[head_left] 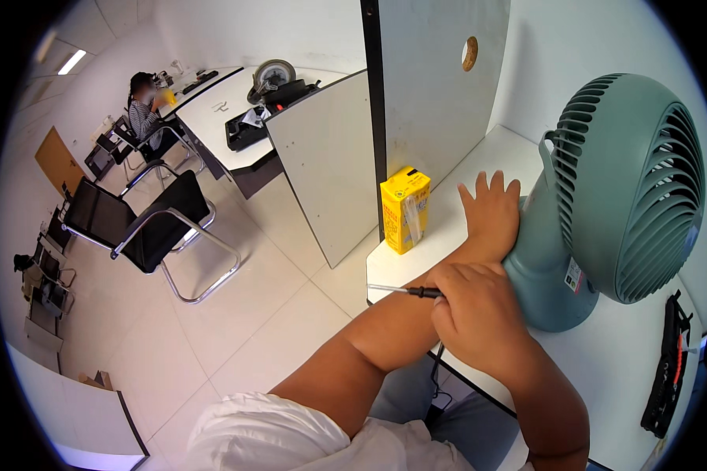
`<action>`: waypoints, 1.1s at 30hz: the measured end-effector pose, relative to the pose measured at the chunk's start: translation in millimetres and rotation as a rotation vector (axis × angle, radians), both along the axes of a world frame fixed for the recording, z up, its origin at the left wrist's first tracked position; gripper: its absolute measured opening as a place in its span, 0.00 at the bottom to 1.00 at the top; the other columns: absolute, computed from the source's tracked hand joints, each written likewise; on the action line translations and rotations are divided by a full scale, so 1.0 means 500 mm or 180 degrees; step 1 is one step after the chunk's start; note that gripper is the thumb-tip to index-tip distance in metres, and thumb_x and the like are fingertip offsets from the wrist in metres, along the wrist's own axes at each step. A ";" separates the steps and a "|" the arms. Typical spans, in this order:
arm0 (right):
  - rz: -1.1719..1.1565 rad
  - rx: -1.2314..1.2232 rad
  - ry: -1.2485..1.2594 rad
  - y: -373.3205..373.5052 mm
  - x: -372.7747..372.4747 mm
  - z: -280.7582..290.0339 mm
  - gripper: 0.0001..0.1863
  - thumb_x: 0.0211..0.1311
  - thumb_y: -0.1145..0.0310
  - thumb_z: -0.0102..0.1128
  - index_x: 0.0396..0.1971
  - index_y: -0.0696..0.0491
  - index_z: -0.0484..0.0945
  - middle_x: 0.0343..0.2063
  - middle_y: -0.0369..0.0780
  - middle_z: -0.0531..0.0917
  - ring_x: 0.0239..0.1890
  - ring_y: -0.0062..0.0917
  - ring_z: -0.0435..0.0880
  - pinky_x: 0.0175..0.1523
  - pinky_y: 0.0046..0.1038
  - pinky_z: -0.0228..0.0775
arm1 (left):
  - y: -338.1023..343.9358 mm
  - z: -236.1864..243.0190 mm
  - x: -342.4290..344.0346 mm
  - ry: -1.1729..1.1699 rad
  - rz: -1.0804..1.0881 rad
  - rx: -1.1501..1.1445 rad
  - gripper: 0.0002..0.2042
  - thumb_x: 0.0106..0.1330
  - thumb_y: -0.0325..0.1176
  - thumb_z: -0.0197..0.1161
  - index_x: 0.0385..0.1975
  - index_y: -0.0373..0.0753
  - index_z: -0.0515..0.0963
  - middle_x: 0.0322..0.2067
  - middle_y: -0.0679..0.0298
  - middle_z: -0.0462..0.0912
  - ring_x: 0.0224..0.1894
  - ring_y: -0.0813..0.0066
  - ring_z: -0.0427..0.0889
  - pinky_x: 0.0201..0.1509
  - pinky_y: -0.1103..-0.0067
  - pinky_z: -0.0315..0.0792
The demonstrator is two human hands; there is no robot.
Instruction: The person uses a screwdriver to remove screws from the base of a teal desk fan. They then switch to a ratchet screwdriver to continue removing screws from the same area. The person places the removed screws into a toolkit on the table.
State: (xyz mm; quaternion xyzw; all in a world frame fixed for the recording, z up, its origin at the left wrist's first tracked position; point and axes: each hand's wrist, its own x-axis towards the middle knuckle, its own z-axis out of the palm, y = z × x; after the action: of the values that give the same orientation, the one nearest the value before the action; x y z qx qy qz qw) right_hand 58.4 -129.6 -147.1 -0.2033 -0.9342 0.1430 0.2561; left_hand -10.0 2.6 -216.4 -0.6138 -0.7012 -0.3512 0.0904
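Observation:
My left hand (491, 216) lies on the white desk with its fingers spread, beside the base of a green desk fan (632, 188). The fan stands upright, its grille facing right. Across my left forearm, my right hand (479, 314) is closed around a slim tool (424, 292) with a thin pale shaft and a black grip. Its shaft points left, past the forearm; most of the grip is hidden in the fingers. A dark cord (437, 369) hangs below that hand; where it starts is hidden. Left of my left hand stands a yellow drink carton (405, 210).
A grey partition (440, 86) rises behind the carton. On the desk's right lies a black tool pouch (668, 369) with a red item. A black chair (153, 220) stands on the tiled floor to the left. Farther off, a person (145, 118) sits at another desk (220, 118).

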 end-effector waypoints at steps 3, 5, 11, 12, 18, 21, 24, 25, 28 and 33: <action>0.0006 0.0278 0.0109 0.002 -0.004 -0.012 0.06 0.46 0.73 0.54 0.26 0.55 0.71 0.22 0.43 0.78 0.29 0.39 0.78 0.38 0.39 0.65 | 0.000 -0.004 0.004 -0.0078 -0.0066 0.0103 0.16 0.60 0.29 0.55 0.49 0.44 0.74 0.57 0.56 0.69 0.63 0.51 0.62 0.61 0.42 0.52; 0.0260 -0.0223 -0.0052 -0.007 -0.006 -0.001 0.08 0.46 0.75 0.51 0.29 0.56 0.74 0.25 0.43 0.79 0.32 0.40 0.78 0.40 0.40 0.65 | -0.001 -0.002 0.001 -0.0109 -0.0075 0.0135 0.14 0.62 0.29 0.51 0.47 0.43 0.75 0.57 0.56 0.70 0.63 0.50 0.62 0.61 0.41 0.51; 0.0118 0.0148 0.0276 0.015 -0.010 -0.016 0.05 0.45 0.74 0.54 0.25 0.56 0.71 0.22 0.43 0.78 0.29 0.39 0.78 0.37 0.40 0.67 | -0.001 0.001 0.003 0.0003 -0.0011 -0.0088 0.22 0.56 0.30 0.61 0.53 0.47 0.72 0.59 0.58 0.69 0.63 0.53 0.62 0.61 0.45 0.54; 0.0001 0.0316 0.0261 0.017 -0.008 -0.015 0.05 0.46 0.74 0.54 0.25 0.56 0.71 0.22 0.44 0.78 0.29 0.40 0.78 0.37 0.41 0.67 | 0.000 0.001 0.001 0.0002 -0.0014 -0.0081 0.22 0.56 0.30 0.61 0.53 0.47 0.72 0.59 0.58 0.69 0.63 0.53 0.62 0.61 0.45 0.54; 0.0225 -0.0076 0.0268 0.010 -0.009 -0.017 0.05 0.45 0.74 0.54 0.25 0.56 0.70 0.21 0.43 0.77 0.29 0.39 0.78 0.37 0.40 0.67 | 0.001 -0.001 -0.001 0.0092 0.0014 -0.0080 0.22 0.57 0.31 0.62 0.53 0.48 0.72 0.58 0.59 0.69 0.63 0.54 0.62 0.61 0.46 0.54; 0.0038 0.0201 0.0374 0.016 -0.008 -0.012 0.06 0.45 0.74 0.54 0.25 0.57 0.70 0.21 0.43 0.77 0.28 0.40 0.77 0.36 0.40 0.67 | -0.001 -0.001 0.000 0.0020 -0.0005 -0.0047 0.21 0.57 0.31 0.61 0.53 0.48 0.73 0.58 0.59 0.69 0.63 0.54 0.62 0.61 0.45 0.53; -0.0220 0.0345 0.0266 0.017 -0.008 -0.016 0.07 0.46 0.76 0.52 0.28 0.57 0.72 0.24 0.45 0.78 0.31 0.43 0.77 0.39 0.41 0.67 | -0.006 0.008 0.000 -0.0038 -0.0054 -0.0138 0.21 0.57 0.30 0.61 0.53 0.48 0.73 0.58 0.59 0.69 0.63 0.54 0.62 0.61 0.44 0.53; -0.0274 0.0324 0.0200 0.015 -0.010 -0.018 0.08 0.46 0.77 0.50 0.30 0.57 0.73 0.25 0.46 0.78 0.32 0.44 0.76 0.40 0.42 0.67 | -0.005 0.005 -0.002 -0.0028 -0.0033 -0.0126 0.21 0.57 0.30 0.61 0.53 0.48 0.73 0.58 0.59 0.69 0.63 0.54 0.62 0.62 0.44 0.53; 0.0022 0.0175 0.0154 0.003 -0.011 -0.013 0.06 0.45 0.74 0.55 0.26 0.56 0.71 0.22 0.43 0.77 0.30 0.39 0.77 0.37 0.40 0.67 | -0.005 0.002 -0.002 -0.0008 -0.0001 -0.0117 0.21 0.57 0.30 0.61 0.53 0.47 0.73 0.59 0.59 0.69 0.64 0.53 0.62 0.62 0.44 0.53; -0.0116 0.0341 0.0298 0.015 -0.010 -0.017 0.06 0.45 0.74 0.54 0.26 0.56 0.70 0.23 0.43 0.77 0.30 0.39 0.77 0.37 0.40 0.67 | -0.005 0.005 0.001 -0.0055 -0.0055 -0.0077 0.21 0.57 0.30 0.60 0.53 0.47 0.73 0.59 0.58 0.69 0.63 0.53 0.62 0.62 0.44 0.53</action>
State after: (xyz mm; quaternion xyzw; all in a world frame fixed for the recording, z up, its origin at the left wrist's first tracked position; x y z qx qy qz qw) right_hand 53.6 -122.1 -155.7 -0.1993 -0.9236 0.0974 0.3126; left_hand -9.4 0.3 -214.0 -0.6179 -0.7009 -0.3487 0.0738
